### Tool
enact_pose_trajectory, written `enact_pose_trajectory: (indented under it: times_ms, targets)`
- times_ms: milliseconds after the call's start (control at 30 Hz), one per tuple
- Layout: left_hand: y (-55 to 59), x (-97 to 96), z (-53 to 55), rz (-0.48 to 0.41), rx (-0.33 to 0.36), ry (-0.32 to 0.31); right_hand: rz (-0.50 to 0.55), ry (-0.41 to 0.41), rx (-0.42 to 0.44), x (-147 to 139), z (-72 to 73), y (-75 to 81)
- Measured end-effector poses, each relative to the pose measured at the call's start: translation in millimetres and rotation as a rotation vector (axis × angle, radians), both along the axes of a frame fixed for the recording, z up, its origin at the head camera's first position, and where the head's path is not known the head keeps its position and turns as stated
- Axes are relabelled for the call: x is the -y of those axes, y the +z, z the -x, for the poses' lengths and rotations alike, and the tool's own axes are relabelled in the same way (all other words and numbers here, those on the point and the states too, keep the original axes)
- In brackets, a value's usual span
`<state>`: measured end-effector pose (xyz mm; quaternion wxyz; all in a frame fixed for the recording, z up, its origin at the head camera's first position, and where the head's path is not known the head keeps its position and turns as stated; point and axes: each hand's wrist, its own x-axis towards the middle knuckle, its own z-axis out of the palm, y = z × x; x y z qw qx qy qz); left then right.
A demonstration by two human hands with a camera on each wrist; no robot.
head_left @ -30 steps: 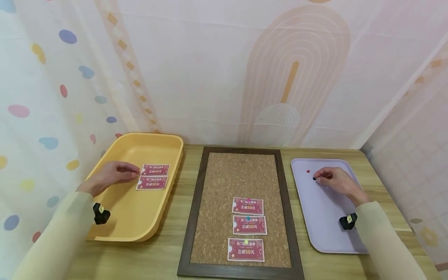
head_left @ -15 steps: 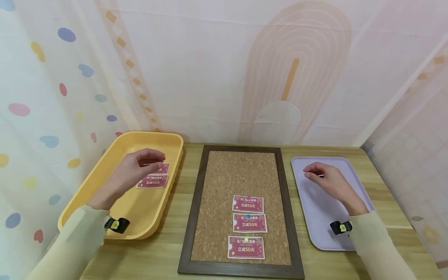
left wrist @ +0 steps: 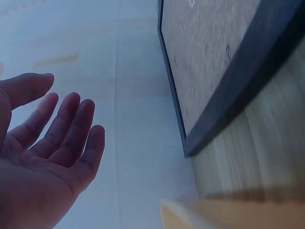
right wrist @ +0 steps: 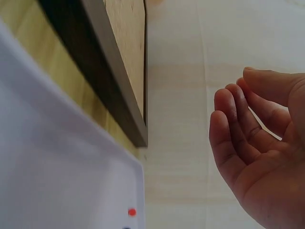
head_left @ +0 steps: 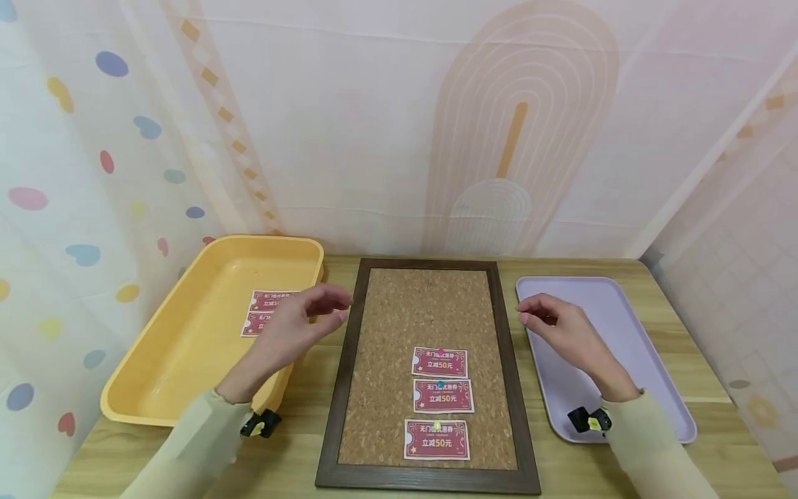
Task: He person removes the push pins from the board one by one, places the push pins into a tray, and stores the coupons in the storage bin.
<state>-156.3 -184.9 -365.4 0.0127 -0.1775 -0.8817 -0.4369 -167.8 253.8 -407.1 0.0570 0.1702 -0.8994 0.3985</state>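
My left hand [head_left: 293,326] hovers over the right rim of the yellow tray [head_left: 168,360], its fingers loosely bent and holding nothing. Two red coupons [head_left: 252,324] lie in that tray, partly hidden behind this hand. My right hand [head_left: 570,336] is in the air above the left part of the lilac tray [head_left: 630,360], thumb close to the fingertips. In the right wrist view nothing shows in its fingers. A red pin [right wrist: 132,212] lies in the lilac tray, with a dark speck beside it at the frame's edge.
Between the trays lies a cork board [head_left: 424,298] in a dark frame. A top coupon [head_left: 440,364] with a pink pin, a middle coupon [head_left: 443,398] with a blue pin and a bottom coupon [head_left: 436,443] with a yellow pin are on it. Behind stands a patterned curtain [head_left: 349,138].
Both hands have lifted and moved inward toward the cork board. My left hand has left the coupons; my right hand has left the dark pin it was touching in the lilac tray.
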Motion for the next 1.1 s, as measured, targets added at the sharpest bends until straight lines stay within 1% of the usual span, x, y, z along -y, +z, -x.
enact_pose_trajectory:
  times_ms: [67, 200, 367, 467, 633, 833, 967, 1100]
  targets:
    - [-3.0, -8.3, -1.2, -0.015, 0.005, -0.015, 0.015, 0.019, -0.003, 5.6, -2.2, -1.1]
    - [-11.3, -24.3, -3.3, -0.039, 0.037, -0.038, 0.050, 0.064, 0.033, 16.0, -6.7, -1.7]
    - [-23.3, -39.8, -5.4, -0.021, 0.054, -0.107, 0.077, 0.121, 0.088, 26.9, -9.5, -3.6]
    - [-29.1, -47.1, -5.7, -0.006, 0.064, -0.121, 0.075, 0.143, 0.096, 33.5, -9.2, -5.6]
    - [-38.9, -57.6, -5.5, 0.012, 0.063, -0.150, 0.069, 0.185, 0.091, 44.4, -8.3, -8.5]
    - [-51.6, -68.2, -2.3, 0.023, 0.099, -0.212, 0.026, 0.247, 0.121, 56.5, -6.6, -10.0]
    - [-58.4, -75.1, 1.8, 0.037, 0.127, -0.219, -0.018, 0.277, 0.146, 64.3, -3.8, -10.1]
    - [-64.1, -81.0, 5.2, 0.068, 0.145, -0.212, -0.050, 0.305, 0.166, 71.2, -0.5, -11.6]
